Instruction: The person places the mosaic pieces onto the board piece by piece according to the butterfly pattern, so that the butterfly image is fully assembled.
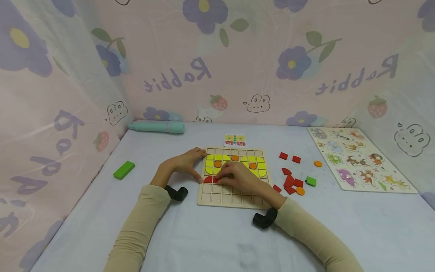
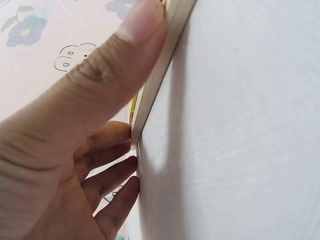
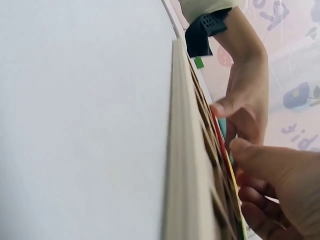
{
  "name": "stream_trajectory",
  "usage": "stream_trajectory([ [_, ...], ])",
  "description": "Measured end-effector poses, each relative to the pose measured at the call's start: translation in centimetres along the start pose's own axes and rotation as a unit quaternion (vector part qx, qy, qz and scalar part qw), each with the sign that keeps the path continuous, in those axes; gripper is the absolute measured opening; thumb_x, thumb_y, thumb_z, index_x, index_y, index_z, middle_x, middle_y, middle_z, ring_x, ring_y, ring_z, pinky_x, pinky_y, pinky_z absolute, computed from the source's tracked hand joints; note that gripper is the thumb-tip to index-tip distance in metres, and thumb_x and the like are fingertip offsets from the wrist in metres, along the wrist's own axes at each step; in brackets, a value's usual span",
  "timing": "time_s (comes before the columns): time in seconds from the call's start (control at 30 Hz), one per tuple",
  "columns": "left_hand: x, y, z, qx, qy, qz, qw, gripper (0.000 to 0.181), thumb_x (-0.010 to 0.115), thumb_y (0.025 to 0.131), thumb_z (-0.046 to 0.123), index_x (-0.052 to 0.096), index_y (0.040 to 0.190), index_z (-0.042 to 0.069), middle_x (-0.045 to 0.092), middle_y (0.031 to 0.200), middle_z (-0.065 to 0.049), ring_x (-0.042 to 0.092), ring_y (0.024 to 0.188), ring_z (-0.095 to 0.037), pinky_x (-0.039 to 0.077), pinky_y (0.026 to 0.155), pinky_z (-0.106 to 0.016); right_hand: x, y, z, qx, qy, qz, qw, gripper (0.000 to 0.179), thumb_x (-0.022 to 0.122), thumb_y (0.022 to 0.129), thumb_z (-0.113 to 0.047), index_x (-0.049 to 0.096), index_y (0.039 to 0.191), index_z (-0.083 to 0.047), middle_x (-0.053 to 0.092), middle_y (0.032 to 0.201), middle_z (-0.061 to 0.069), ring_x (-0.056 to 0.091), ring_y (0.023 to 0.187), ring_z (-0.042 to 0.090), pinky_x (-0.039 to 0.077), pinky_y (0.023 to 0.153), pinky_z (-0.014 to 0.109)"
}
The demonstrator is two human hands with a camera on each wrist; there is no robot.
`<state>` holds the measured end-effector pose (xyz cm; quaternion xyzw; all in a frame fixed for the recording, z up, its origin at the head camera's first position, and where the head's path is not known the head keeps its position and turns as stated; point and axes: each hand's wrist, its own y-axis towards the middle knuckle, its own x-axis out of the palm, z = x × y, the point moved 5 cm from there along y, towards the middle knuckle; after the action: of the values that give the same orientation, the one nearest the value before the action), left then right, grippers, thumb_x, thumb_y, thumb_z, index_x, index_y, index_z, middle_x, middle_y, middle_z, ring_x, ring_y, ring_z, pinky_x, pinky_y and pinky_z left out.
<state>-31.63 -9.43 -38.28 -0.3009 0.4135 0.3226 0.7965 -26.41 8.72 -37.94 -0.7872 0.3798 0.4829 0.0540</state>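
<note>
A wooden grid board lies on the table, with yellow pieces and orange discs set in its upper rows. My left hand rests along the board's left edge, thumb and fingers spread; in the left wrist view the thumb and fingertips touch the wooden edge. Over the board's left middle, my right hand pinches a small red piece, mostly covered by the fingertips. Just left of it, a red rounded piece sits in the grid.
Loose red pieces, orange discs and a green square lie right of the board. A pattern card is behind it. Farther out are an animal puzzle board, a green block and a teal tube-shaped object.
</note>
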Motion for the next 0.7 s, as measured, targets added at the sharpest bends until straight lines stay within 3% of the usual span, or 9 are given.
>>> stream_trajectory([
  [0.17, 0.0, 0.0, 0.1, -0.001, 0.001, 0.001, 1.0, 0.099, 0.084, 0.063, 0.043, 0.035, 0.142, 0.008, 0.026, 0.15, -0.009, 0.018, 0.14, -0.026, 0.019, 0.113, -0.045, -2.8, -0.7, 1.6, 0.017, -0.012, 0.05, 0.9986, 0.019, 0.072, 0.082, -0.015, 0.071, 0.1, -0.008, 0.065, 0.093, -0.001, 0.057, 0.081, 0.012, 0.051, 0.069, 0.026],
  [0.3, 0.0, 0.0, 0.1, -0.003, -0.001, 0.003, 1.0, 0.098, 0.085, 0.063, 0.041, 0.036, 0.142, 0.009, 0.027, 0.149, -0.008, 0.019, 0.14, -0.025, 0.019, 0.114, -0.043, -6.1, -2.3, 4.0, 0.055, -0.018, 0.104, 0.9929, 0.016, 0.071, 0.082, -0.009, 0.07, 0.097, -0.005, 0.066, 0.093, 0.004, 0.059, 0.081, 0.016, 0.053, 0.07, 0.031],
  [0.53, 0.1, 0.0, 0.1, -0.005, -0.002, 0.002, 1.0, 0.099, 0.085, 0.063, 0.04, 0.035, 0.142, 0.01, 0.026, 0.149, -0.007, 0.019, 0.139, -0.025, 0.02, 0.113, -0.043, -10.8, -6.7, 9.2, 0.147, -0.077, 0.178, 0.9699, 0.014, 0.07, 0.083, -0.007, 0.07, 0.096, -0.004, 0.065, 0.096, 0.011, 0.059, 0.087, 0.025, 0.052, 0.074, 0.042],
  [0.7, 0.2, 0.0, 0.0, -0.006, -0.004, 0.004, 1.0, 0.099, 0.085, 0.063, 0.04, 0.035, 0.142, 0.01, 0.026, 0.149, -0.007, 0.02, 0.139, -0.024, 0.02, 0.113, -0.042, -12.2, -9.0, 12.0, 0.236, -0.087, 0.169, 0.953, 0.018, 0.068, 0.085, -0.008, 0.068, 0.102, -0.003, 0.061, 0.105, 0.016, 0.054, 0.097, 0.031, 0.048, 0.085, 0.049],
])
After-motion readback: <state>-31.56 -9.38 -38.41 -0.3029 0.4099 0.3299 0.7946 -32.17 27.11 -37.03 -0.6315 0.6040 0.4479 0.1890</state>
